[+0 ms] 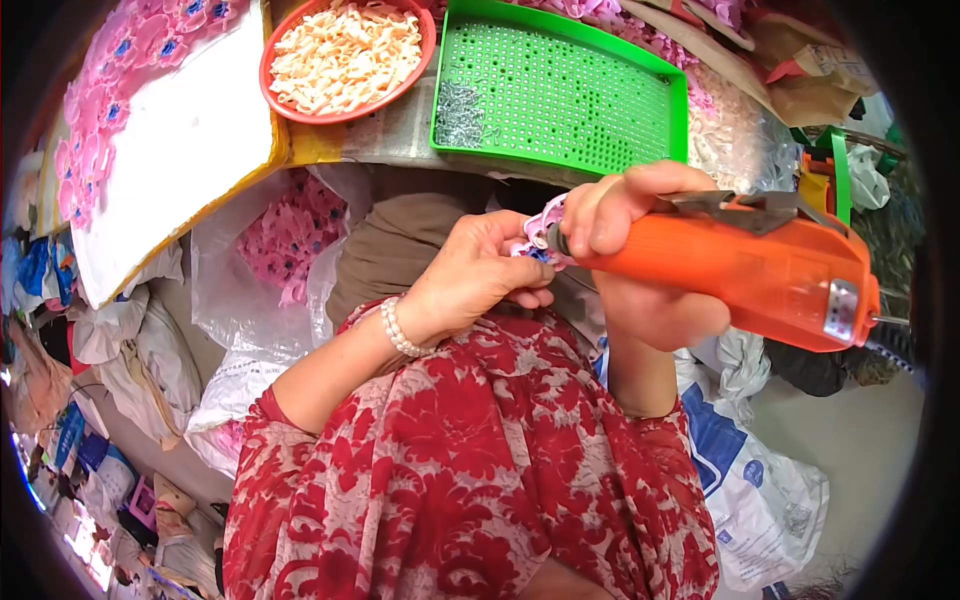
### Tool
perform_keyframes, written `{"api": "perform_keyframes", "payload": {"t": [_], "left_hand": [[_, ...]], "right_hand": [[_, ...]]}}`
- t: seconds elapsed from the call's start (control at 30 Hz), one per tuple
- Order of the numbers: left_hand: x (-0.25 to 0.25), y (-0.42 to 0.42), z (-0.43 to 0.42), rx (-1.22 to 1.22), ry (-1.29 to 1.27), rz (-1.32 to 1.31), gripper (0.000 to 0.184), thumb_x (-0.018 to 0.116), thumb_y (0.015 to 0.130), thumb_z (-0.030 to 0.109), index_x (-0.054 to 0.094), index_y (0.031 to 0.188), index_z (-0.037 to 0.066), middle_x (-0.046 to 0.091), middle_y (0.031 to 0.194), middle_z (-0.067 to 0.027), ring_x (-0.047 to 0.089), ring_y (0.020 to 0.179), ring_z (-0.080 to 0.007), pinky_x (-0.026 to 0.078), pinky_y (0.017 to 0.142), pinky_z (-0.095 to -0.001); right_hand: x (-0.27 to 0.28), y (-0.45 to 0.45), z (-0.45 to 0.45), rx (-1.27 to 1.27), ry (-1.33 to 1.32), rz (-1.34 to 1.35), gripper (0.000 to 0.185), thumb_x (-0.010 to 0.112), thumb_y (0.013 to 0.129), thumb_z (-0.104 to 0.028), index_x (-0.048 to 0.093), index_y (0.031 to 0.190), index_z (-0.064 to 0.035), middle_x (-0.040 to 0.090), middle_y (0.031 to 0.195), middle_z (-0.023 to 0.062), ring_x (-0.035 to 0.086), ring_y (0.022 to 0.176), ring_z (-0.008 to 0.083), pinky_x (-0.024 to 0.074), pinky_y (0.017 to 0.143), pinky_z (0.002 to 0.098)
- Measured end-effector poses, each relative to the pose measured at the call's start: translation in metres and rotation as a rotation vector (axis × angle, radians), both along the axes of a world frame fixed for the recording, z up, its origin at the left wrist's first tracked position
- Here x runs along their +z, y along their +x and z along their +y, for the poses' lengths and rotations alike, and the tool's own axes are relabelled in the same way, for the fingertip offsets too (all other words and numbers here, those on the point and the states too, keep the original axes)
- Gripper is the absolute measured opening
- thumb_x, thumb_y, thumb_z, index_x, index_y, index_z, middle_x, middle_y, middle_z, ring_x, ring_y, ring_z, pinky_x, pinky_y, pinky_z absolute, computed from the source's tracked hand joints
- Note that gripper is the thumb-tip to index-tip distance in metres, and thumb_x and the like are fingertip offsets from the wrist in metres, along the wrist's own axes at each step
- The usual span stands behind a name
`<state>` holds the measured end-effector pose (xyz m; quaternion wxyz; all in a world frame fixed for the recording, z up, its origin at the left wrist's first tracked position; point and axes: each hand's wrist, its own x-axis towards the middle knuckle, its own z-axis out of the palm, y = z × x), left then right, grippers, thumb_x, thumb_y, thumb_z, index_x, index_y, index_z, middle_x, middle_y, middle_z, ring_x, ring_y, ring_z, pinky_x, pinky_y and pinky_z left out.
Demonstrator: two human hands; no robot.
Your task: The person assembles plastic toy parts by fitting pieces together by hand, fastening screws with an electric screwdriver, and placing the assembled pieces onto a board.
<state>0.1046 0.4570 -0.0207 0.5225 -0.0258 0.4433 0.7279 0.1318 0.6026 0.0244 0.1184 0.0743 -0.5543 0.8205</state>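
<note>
My left hand is closed, pinching a small pink plastic piece with a blue bit on it, in front of my lap. My right hand wraps round an orange electric screwdriver, held almost level. Its dark nose points left and meets the pink piece; the contact itself is partly hidden by fingers. Ahead of both hands lies a green perforated tray, with small silvery screws heaped at its left end.
A red bowl of cream-coloured plastic pieces stands left of the tray. Further left, pink pieces with blue centres lie on a white board. A clear bag of pink pieces sits below. Printed white plastic bags lie at right.
</note>
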Motion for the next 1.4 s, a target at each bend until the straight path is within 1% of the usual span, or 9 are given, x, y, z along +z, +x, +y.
{"api": "perform_keyframes", "payload": {"t": [0.27,0.43,0.53,0.87,0.97,1.1,1.3,1.37,1.4], "left_hand": [[-0.005,0.0,-0.004,0.049,0.08,-0.037,0.035,0.059,0.082,0.003,0.046,0.115,0.004,0.059,0.089,-0.0035,0.061,0.068,-0.0091,0.05,0.059,-0.0198],[-0.013,0.002,-0.032,0.033,0.069,0.001,0.04,0.061,0.08,0.0,0.046,0.117,0.004,0.059,0.087,-0.0033,0.057,0.066,-0.007,0.049,0.06,-0.0202],[-0.03,0.007,-0.057,0.115,0.059,0.082,0.043,0.063,0.079,-0.002,0.046,0.119,0.002,0.06,0.093,-0.0041,0.059,0.076,-0.0078,0.051,0.069,-0.0225],[-0.057,0.015,-0.147,0.534,-0.388,0.243,0.036,0.06,0.077,-0.001,0.053,0.112,0.003,0.063,0.09,-0.0046,0.063,0.07,-0.0111,0.052,0.063,-0.0216],[-0.071,0.011,-0.173,0.644,-0.431,0.271,0.032,0.061,0.077,0.001,0.054,0.109,0.001,0.064,0.085,-0.0055,0.063,0.068,-0.0112,0.051,0.06,-0.0207],[-0.087,0.005,-0.207,0.76,-0.568,0.176,0.025,0.06,0.078,0.004,0.056,0.102,0.0,0.064,0.084,-0.0077,0.064,0.065,-0.0124,0.052,0.057,-0.0203],[-0.133,0.016,-0.249,0.752,-0.779,0.212,0.037,0.062,0.079,0.018,0.054,0.108,-0.004,0.064,0.088,-0.0123,0.065,0.073,-0.017,0.052,0.065,-0.0288],[-0.154,0.026,-0.255,0.456,-1.617,1.054,0.05,0.062,0.08,0.027,0.049,0.115,-0.006,0.064,0.09,-0.0141,0.065,0.075,-0.0172,0.051,0.069,-0.0316],[-0.14,0.026,-0.25,0.476,-1.626,1.16,0.046,0.065,0.078,0.022,0.052,0.112,-0.007,0.064,0.09,-0.014,0.063,0.072,-0.0146,0.051,0.066,-0.0285]], "right_hand": [[0.025,-0.015,0.034,0.136,0.045,0.3,0.093,0.052,0.072,-0.074,0.038,0.126,0.0016,0.054,0.081,0.0029,0.051,0.072,0.0165,0.0399,0.069,0.0336],[0.027,-0.013,0.037,-0.049,-0.042,0.198,0.092,0.055,0.068,-0.075,0.043,0.119,0.0009,0.05,0.077,0.002,0.047,0.068,0.0151,0.0361,0.068,0.0319],[0.019,-0.016,0.048,0.026,0.055,0.216,0.088,0.049,0.075,-0.071,0.037,0.129,-0.0024,0.054,0.083,0.0054,0.05,0.072,0.0173,0.0385,0.07,0.0339],[0.012,-0.02,0.047,0.029,0.043,0.183,0.08,0.053,0.076,-0.067,0.039,0.124,-0.005,0.052,0.083,0.0067,0.048,0.072,0.0188,0.0366,0.07,0.0334],[0.011,-0.016,0.038,-0.142,0.031,0.139,0.074,0.055,0.077,-0.064,0.042,0.123,-0.0077,0.051,0.086,0.0074,0.049,0.073,0.0194,0.0384,0.068,0.0343],[0.009,-0.016,0.041,-0.157,0.037,0.11,0.082,0.058,0.076,-0.061,0.04,0.119,0.0056,0.05,0.077,0.008,0.047,0.068,0.0169,0.0372,0.065,0.0312],[0.008,-0.018,0.04,-0.154,0.058,0.105,0.079,0.058,0.077,-0.059,0.039,0.119,0.0046,0.048,0.075,0.007,0.045,0.066,0.0164,0.0364,0.064,0.0297],[0.005,-0.019,0.041,-0.136,0.062,0.11,0.078,0.058,0.077,-0.058,0.039,0.119,0.0044,0.048,0.075,0.0068,0.045,0.065,0.0161,0.0363,0.064,0.0291],[0.008,-0.019,0.038,-0.136,0.061,0.12,0.078,0.058,0.077,-0.058,0.039,0.119,0.0044,0.048,0.075,0.0068,0.045,0.065,0.0161,0.0363,0.064,0.0291]]}}
